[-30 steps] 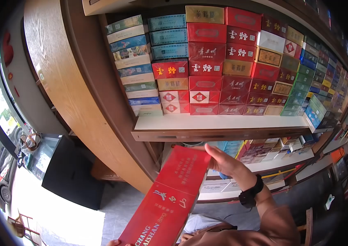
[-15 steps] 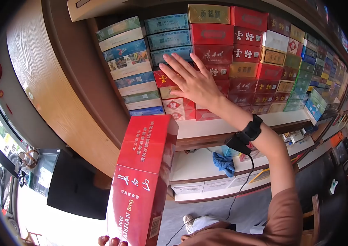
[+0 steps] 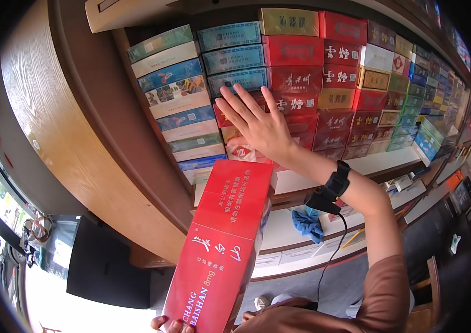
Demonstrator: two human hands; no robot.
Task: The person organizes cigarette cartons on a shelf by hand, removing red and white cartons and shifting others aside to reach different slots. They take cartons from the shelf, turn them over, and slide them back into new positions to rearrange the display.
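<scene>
My left hand [image 3: 173,325], mostly cut off by the bottom edge, has its fingertips wrapped over the near end of a long red cigarette carton [image 3: 221,233]. White characters and "CHANGBAISHAN 8mg" show on the carton, which is tilted with its far end just below my right hand. My right hand [image 3: 260,125] is stretched out, fingers spread, back toward me, over the front of the stacked cartons. Its fingertips overlap a blue carton [image 3: 238,80] and a red one beneath. A red-and-white carton [image 3: 241,152] shows below the thumb. A black strap device [image 3: 335,183] sits on my right wrist.
Stacked green, white and blue cartons [image 3: 177,89] stand left of my right hand; red and gold stacks [image 3: 296,80] continue rightward. A wooden panel [image 3: 74,139] borders the left. Below the shelf lie a blue cloth [image 3: 307,223] and a hanging black cable [image 3: 332,258].
The red carton in my left hand has moved right and slightly down in view, nearer to under my right hand. My right hand is slightly lower, still spread over the stack.
</scene>
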